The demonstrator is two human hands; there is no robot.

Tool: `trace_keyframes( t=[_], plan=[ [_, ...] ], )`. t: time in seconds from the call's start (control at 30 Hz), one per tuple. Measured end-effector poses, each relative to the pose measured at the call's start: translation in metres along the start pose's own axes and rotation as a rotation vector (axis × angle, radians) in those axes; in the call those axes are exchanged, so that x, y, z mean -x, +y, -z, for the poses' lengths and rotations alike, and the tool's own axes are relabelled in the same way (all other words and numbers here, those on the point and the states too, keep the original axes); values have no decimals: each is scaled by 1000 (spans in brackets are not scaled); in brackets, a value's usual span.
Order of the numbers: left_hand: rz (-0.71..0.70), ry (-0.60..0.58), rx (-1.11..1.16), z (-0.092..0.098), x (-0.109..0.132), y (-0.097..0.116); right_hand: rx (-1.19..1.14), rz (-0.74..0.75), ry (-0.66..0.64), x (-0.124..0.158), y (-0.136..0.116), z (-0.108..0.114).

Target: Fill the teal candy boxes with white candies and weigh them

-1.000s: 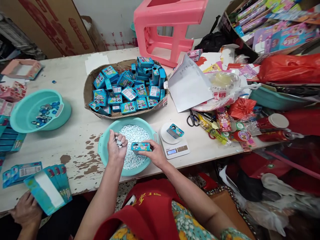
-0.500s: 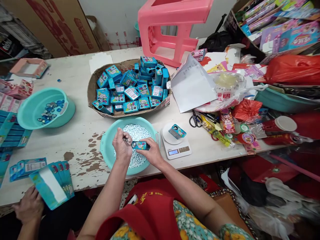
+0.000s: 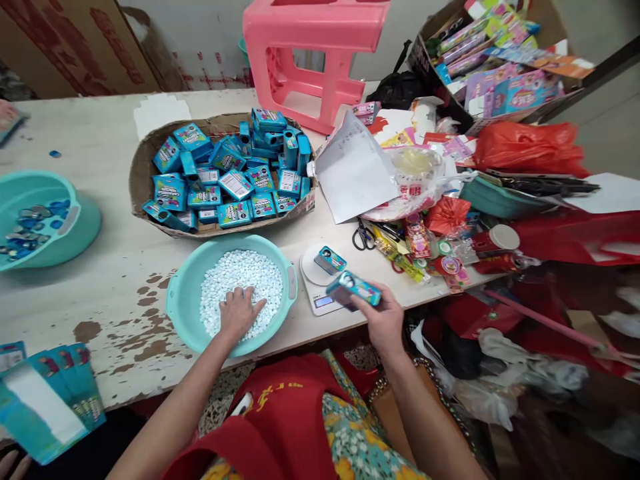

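Observation:
My left hand [image 3: 238,313] lies palm down with fingers spread on small white candies [image 3: 265,273], which fill the bottom of a turquoise basin [image 3: 185,283]. Gripped in my right hand [image 3: 387,323] is a small blue candy box [image 3: 356,288], slightly blurred, tilted over the front of the white digital scale [image 3: 320,305]. Another blue candy box [image 3: 331,260] rests on the scale's round plate. Behind the basin stands a cut-down cardboard box [image 3: 143,180] heaped with similar blue candy boxes [image 3: 235,185].
A second turquoise basin [image 3: 83,233] with shiny blue and silver pieces stands at left. Blue flat cartons [image 3: 60,393] lie front left near another person's hand [image 3: 13,463]. Scissors [image 3: 363,235], a paper sheet [image 3: 353,173] and wrappers crowd the right. A pink stool [image 3: 305,40] stands behind.
My right hand has carried the candy box from above the basin rightward to the scale. My left hand, formerly closed around candies at the box, now lies spread in the basin. The view has shifted right.

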State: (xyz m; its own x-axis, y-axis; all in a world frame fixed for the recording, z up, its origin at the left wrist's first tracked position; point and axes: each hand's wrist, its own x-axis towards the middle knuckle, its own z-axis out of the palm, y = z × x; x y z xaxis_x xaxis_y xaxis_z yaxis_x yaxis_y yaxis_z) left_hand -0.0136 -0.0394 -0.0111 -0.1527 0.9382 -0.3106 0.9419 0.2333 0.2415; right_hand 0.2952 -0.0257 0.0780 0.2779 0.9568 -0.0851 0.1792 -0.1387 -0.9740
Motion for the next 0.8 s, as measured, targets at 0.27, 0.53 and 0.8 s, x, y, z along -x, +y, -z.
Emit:
trace_keyframes(
  t=[0.27, 0.53, 0.8],
  plan=[
    [25, -6, 288, -10, -7, -3, 218, -40, 492, -69, 114, 62],
    [401, -6, 1820, 25, -20, -10, 519, 340, 428, -61, 90, 23],
    [657, -35, 2121, 34, -23, -11, 252, 268, 39, -67, 27, -64]
  ],
)
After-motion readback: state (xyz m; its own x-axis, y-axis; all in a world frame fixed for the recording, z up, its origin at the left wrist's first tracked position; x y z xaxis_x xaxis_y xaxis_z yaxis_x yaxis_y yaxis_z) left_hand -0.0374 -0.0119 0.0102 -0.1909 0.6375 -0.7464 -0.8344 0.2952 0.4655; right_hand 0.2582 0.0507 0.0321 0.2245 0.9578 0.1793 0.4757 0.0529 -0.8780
